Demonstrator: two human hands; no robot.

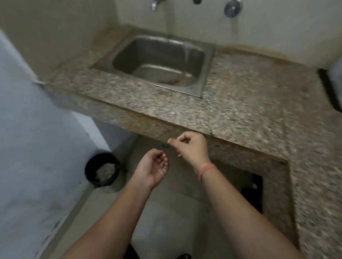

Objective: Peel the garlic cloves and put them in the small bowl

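Note:
My right hand [191, 147] hovers just in front of the counter's front edge, with its fingers curled. Between thumb and fingertip it pinches a small white garlic bit [168, 140]; blur hides whether this is skin or clove. Lower and to the left, my left hand [154, 167] is turned palm up and loosely cupped. A tiny pale scrap [162, 163] lies on its fingers. The two hands are a short gap apart. No bowl and no whole garlic cloves are in view.
A speckled granite counter [245, 105] runs across and down the right side, with a steel sink [159, 64] under a tap [155, 3]. A black-lined bin [102, 169] stands on the floor at the left by a pale wall. A dark object [336, 87] sits at the far right.

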